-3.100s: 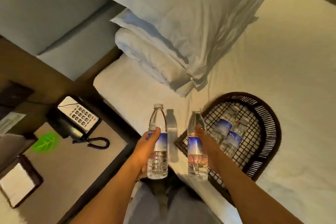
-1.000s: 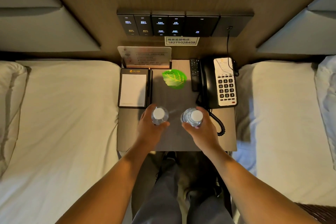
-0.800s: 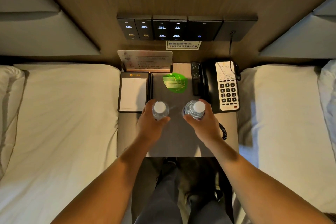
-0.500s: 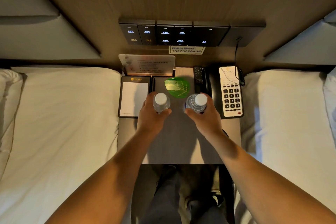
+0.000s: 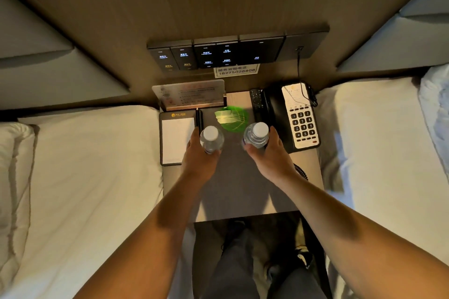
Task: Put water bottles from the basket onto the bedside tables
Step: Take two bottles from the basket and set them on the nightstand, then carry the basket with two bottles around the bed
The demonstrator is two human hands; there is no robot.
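Note:
I look straight down on a bedside table (image 5: 243,192) between two beds. My left hand (image 5: 200,160) grips one clear water bottle (image 5: 211,139) with a white cap, held upright. My right hand (image 5: 268,156) grips a second water bottle (image 5: 257,135), also upright. Both bottles are over the table's middle, just in front of a green leaf-shaped card (image 5: 232,118). Whether their bases touch the tabletop is hidden by my hands. The basket is out of view.
A notepad in a dark holder (image 5: 176,139) lies at the table's left, a phone (image 5: 295,116) and a remote (image 5: 258,102) at the right, a card stand (image 5: 189,93) at the back. Above is a switch panel (image 5: 218,54). White beds (image 5: 85,177) flank both sides.
Three seconds ago I held both bottles beside the basket on the bed. Over the last second both hands have carried the bottles farther back over the table, toward the green card.

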